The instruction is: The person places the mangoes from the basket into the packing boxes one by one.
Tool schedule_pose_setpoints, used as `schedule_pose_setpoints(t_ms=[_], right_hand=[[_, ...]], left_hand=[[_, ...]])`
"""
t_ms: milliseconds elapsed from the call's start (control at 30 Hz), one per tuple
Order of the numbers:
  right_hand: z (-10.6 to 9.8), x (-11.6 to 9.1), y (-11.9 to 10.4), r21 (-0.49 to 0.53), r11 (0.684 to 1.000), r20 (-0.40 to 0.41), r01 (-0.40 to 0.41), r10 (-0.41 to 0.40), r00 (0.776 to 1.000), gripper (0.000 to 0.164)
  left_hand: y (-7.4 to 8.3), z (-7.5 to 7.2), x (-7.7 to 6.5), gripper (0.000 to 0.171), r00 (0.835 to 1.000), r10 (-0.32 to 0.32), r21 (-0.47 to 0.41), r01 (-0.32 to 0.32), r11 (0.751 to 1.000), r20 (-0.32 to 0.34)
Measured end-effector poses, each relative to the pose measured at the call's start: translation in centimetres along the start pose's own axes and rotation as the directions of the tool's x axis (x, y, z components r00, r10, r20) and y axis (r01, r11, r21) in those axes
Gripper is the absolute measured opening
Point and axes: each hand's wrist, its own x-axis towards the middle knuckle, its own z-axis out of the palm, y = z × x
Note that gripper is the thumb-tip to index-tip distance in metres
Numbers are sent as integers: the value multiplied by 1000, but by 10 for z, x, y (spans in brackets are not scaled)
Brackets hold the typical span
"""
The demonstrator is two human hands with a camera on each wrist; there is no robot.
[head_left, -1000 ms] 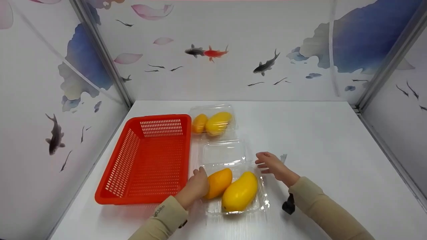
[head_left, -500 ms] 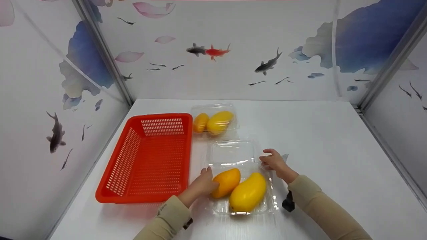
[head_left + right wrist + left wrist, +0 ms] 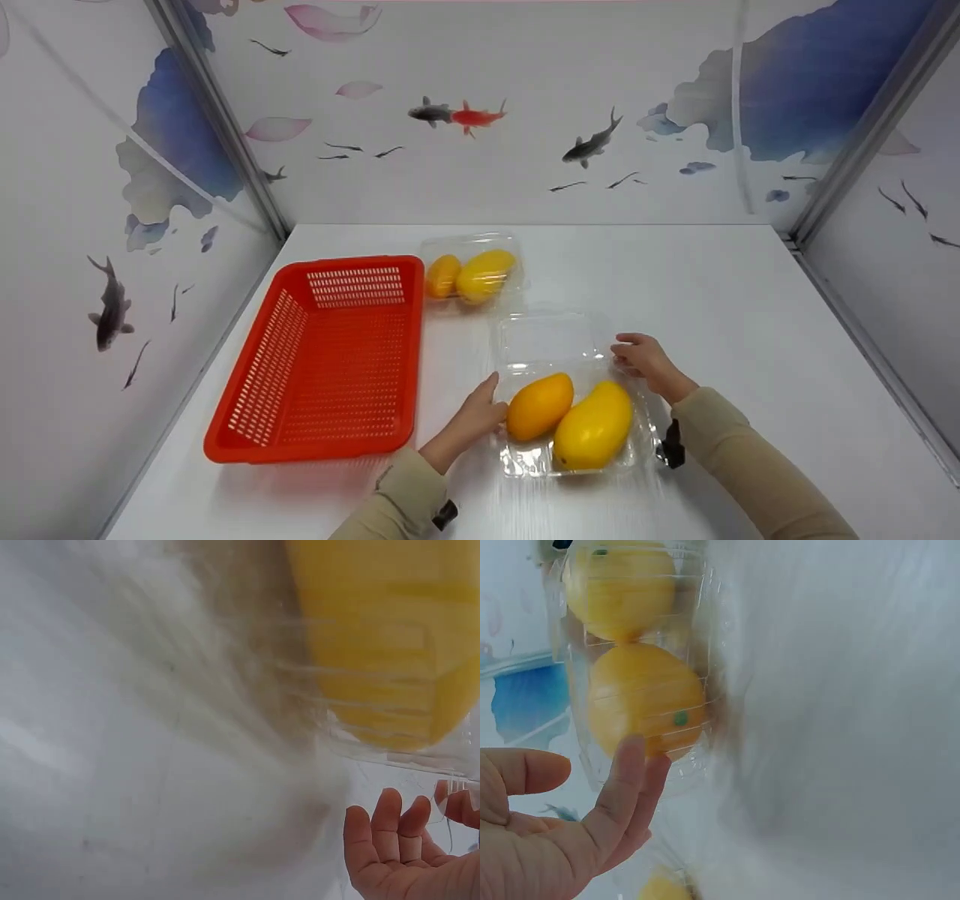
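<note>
An unlatched clear plastic clamshell box holds an orange-yellow mango and a larger yellow mango; its lid lies folded back. My left hand is at the box's left side. In the left wrist view, its straight fingers reach the clear wall beside the orange-yellow mango, thumb apart. My right hand is at the right edge, near the fold between lid and base. The right wrist view shows its fingers loosely bent, with one digit partly behind clear plastic at the box's corner.
A red perforated basket stands on the left of the white table. Behind the unlatched box sits a second clear box with two mangoes, its lid down. White walls with painted fish enclose the table.
The unlatched box with both mangoes has slid to the right, away from the red basket. My left hand has followed its left side, and my right hand has shifted right as well.
</note>
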Motion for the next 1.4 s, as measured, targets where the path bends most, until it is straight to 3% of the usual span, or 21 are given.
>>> schedule_pose_setpoints(t_ms=[167, 400, 600, 733, 1033, 1400], right_hand=[[-7, 3, 1, 43, 999, -4, -15, 15, 1000, 47], [-10, 0, 3, 49, 999, -6, 3, -3, 1000, 47], [-10, -3, 6, 49, 998, 8, 44, -45, 999, 46], [-8, -4, 9, 48, 996, 5, 71, -71, 997, 45], [-8, -6, 13, 68, 989, 0, 130, -130, 992, 44], [-6, -8, 15, 113, 982, -4, 148, -149, 989, 38]], left_hand=[[-5, 6, 5, 71, 1000, -22, -54, 21, 998, -22], [-4, 6, 3, 66, 997, -70, -126, 71, 990, 10], [-5, 3, -1, 62, 996, -80, -119, 84, 989, 38], [-7, 1, -5, 50, 996, -79, -101, 82, 991, 41], [-9, 1, -4, 33, 985, -152, -109, 160, 981, 77], [-12, 1, -6, 25, 986, -143, -116, 153, 981, 88]])
